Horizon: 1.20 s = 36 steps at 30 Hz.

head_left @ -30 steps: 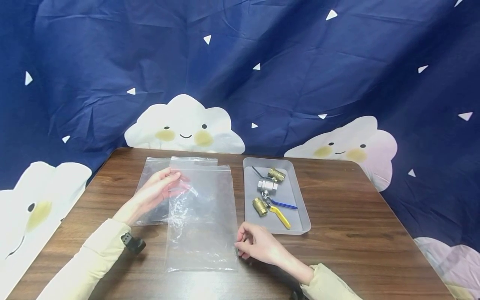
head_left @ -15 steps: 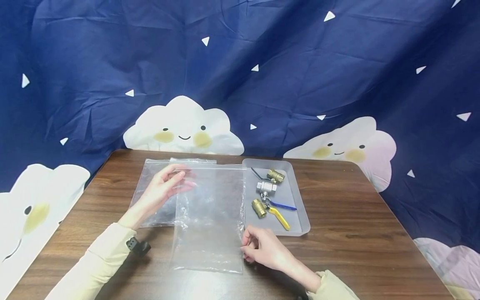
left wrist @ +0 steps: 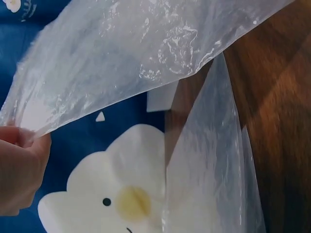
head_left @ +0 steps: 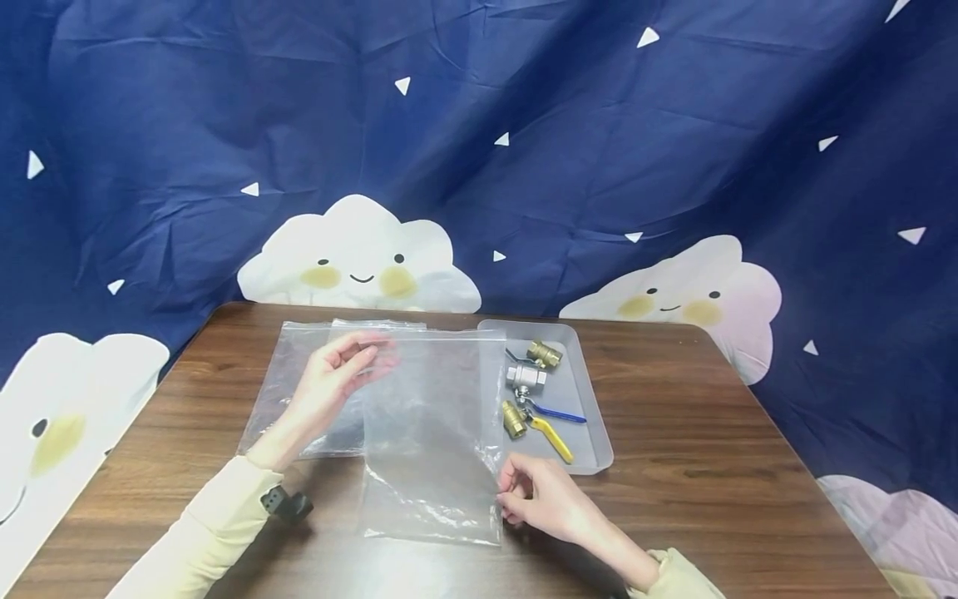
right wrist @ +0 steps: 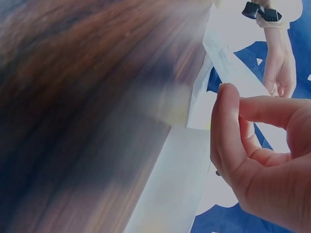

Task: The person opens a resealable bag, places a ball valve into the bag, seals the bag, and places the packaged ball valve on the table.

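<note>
A clear zip-top plastic bag (head_left: 437, 433) is held up over the table, zip strip at its far end. At its upper left edge, my left hand (head_left: 323, 389) pinches the film between thumb and fingers; the left wrist view shows that hand (left wrist: 22, 170) gripping a corner of the bag (left wrist: 131, 53). My right hand (head_left: 552, 501) pinches the lower right edge. In the right wrist view, thumb and fingers of the right hand (right wrist: 265, 160) meet near the film. More clear zip bags (head_left: 280, 374) lie flat behind, partly covered by the left hand and the held bag.
Right of the bags sits a translucent plastic tray (head_left: 595, 424). Inside are a brass ball valve (head_left: 544, 353) with a dark lever, a silver ball valve (head_left: 526, 378) with a blue lever, and a brass ball valve (head_left: 514, 419) with a yellow lever. A patterned blue curtain (head_left: 584, 166) hangs behind the table (head_left: 674, 499).
Both hands have shifted right with the bag between them, drawing it away from the flat bags. Its right edge now overlaps the tray's left side. The valves stay put.
</note>
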{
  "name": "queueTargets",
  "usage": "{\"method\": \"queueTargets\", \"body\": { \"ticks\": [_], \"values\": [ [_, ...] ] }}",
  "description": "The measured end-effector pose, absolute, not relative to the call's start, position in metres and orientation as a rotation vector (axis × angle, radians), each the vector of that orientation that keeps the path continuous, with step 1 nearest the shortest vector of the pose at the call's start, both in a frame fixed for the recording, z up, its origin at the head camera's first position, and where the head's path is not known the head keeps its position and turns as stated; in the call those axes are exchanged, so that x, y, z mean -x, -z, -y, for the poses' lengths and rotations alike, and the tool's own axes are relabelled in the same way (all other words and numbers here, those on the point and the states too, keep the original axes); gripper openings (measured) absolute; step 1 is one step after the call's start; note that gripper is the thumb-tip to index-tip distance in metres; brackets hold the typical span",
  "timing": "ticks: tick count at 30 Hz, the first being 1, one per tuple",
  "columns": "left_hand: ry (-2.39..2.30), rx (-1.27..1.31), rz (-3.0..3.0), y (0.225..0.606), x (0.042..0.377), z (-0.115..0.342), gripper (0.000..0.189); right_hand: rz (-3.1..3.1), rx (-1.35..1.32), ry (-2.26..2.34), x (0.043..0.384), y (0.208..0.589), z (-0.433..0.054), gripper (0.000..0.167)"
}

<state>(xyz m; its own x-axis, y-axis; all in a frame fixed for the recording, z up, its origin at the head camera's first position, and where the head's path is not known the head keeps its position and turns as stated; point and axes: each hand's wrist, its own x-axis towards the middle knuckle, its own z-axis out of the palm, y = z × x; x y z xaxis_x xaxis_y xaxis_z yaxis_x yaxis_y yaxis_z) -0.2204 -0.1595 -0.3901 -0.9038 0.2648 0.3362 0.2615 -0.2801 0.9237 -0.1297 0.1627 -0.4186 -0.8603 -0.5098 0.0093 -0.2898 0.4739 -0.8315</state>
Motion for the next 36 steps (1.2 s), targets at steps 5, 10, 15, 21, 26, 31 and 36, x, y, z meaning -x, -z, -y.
{"method": "queueTargets", "body": {
  "ticks": [5,10,15,21,26,31,36],
  "values": [
    [-2.46,-0.681,-1.835,0.388,0.216,0.153,0.023,-2.519,0.692,1.305,0.129,0.417,-0.168,0.012],
    [-2.479,-0.67,-1.82,0.387,0.211,0.148,0.022,-2.593,0.725,1.245,0.13,0.418,-0.172,0.011],
    [-2.472,-0.661,-1.844,0.387,0.205,0.142,0.021,-2.63,0.742,1.233,0.133,0.415,-0.174,0.01],
    [-2.42,-0.611,-1.965,0.387,0.2,0.138,0.016,-2.58,0.772,1.325,0.135,0.405,-0.175,0.01],
    [-2.34,-0.605,-2.081,0.389,0.198,0.135,0.016,-2.535,0.723,1.414,0.139,0.395,-0.176,0.01],
    [-2.309,-0.634,-2.115,0.391,0.196,0.133,0.017,-2.524,0.675,1.469,0.143,0.386,-0.176,0.01],
    [-2.251,-0.622,-2.197,0.389,0.195,0.131,0.021,-2.597,0.703,1.485,0.148,0.384,-0.177,0.006]
  ]
}}
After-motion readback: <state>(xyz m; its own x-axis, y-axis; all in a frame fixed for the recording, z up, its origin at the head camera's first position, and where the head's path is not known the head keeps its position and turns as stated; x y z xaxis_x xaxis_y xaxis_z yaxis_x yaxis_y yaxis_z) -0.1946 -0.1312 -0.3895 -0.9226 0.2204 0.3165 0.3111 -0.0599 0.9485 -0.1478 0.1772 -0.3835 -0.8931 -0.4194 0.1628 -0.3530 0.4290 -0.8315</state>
